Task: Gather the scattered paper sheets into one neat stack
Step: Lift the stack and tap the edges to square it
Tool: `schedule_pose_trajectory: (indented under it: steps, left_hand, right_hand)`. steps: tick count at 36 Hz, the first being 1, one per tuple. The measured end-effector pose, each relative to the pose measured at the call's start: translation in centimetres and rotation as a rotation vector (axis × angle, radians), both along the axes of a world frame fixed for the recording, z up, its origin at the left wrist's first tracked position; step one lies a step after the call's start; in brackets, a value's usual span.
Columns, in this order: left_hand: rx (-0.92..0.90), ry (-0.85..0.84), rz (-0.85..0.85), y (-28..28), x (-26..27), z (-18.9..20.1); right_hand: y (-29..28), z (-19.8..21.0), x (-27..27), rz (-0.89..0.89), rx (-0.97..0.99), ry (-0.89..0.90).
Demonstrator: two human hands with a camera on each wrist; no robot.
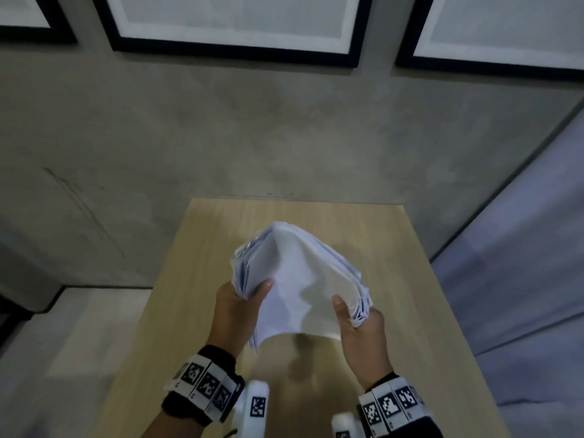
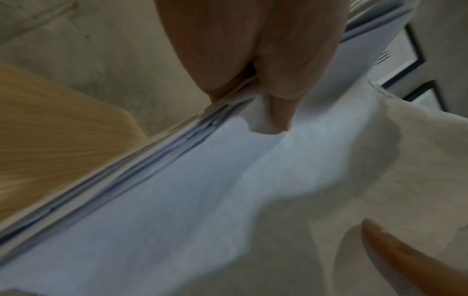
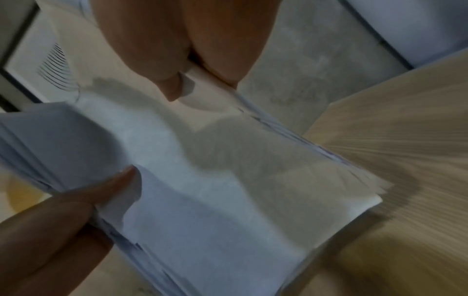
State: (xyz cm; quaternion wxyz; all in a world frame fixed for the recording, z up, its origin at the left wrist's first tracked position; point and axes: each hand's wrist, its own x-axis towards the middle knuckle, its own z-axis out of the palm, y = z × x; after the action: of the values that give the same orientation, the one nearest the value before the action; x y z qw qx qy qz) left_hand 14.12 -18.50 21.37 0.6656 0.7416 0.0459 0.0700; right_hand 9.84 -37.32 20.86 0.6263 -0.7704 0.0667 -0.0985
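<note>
Light wooden table point(image 1: 196, 279) against grey wall point(image 1: 221, 128). Bundle of white paper sheets point(image 1: 300, 273) held above tabletop, bowed, edges uneven. Left hand point(image 1: 235, 306) pinches left edge, thumb on top. Right hand point(image 1: 360, 330) pinches right edge likewise.

We cannot see the fingers of both hands behind the paper stack point(image 1: 297, 279), surface point(image 1: 395, 248) blurred in wrist views, framed pictures point(image 1: 237, 23) beyond the hands cropped.
</note>
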Motion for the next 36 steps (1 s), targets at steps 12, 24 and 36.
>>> schedule_pose_trajectory:
  steps: [12,24,36]
  left_hand:
    - [0.122,0.150,-0.064,1.5,-0.1,-3.8]
    - [-0.074,0.017,-0.142,1.8,1.3,0.5]
    - [-0.273,0.214,-0.193,2.4,2.2,-1.1]
  right_hand:
    - [-0.8,-2.7,-0.5,-0.053,-0.099,0.064]
    - [-3.9,-3.1,-0.6,-0.035,0.077,0.065]
    - [-3.2,-4.3,-0.6,0.092,-0.056,0.247]
